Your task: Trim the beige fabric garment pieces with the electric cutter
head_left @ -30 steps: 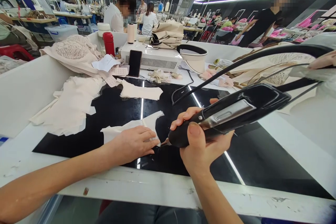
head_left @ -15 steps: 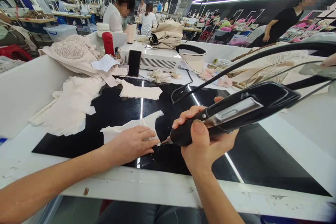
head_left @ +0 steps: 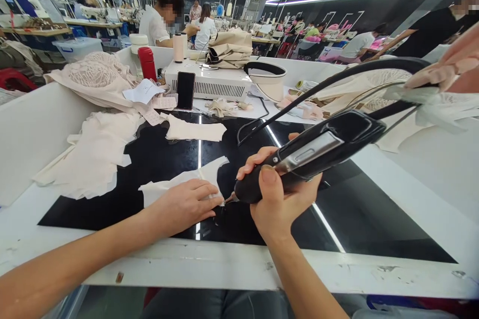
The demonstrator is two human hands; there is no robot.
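Observation:
My left hand (head_left: 189, 207) lies on a small cream fabric piece (head_left: 179, 179), its fingertips pressing near the right edge against the black board (head_left: 374, 209). My right hand (head_left: 280, 199) is wrapped round a thick black corded hand tool (head_left: 310, 152) with a metal lever on its side. The tool slants down to the left, and its narrow metal tip (head_left: 231, 199) is at the fabric's lower right edge, close to my left fingertips. Whether the tip touches the cloth I cannot tell. Beyond it lies another cream fabric piece (head_left: 194, 128).
Cut cream pieces (head_left: 93, 154) are piled at the left, below a lace garment (head_left: 97, 72). A phone (head_left: 185, 90) leans on a white vented box (head_left: 213, 84), near a red bottle (head_left: 147, 64). The tool's black cable (head_left: 337, 72) arches right. Co-workers are beyond the table.
The view has shifted slightly to the right. My hands, the tool and the fabric keep nearly the same positions relative to each other. At upper right, a pinkish hand-like shape shows more by the cable.

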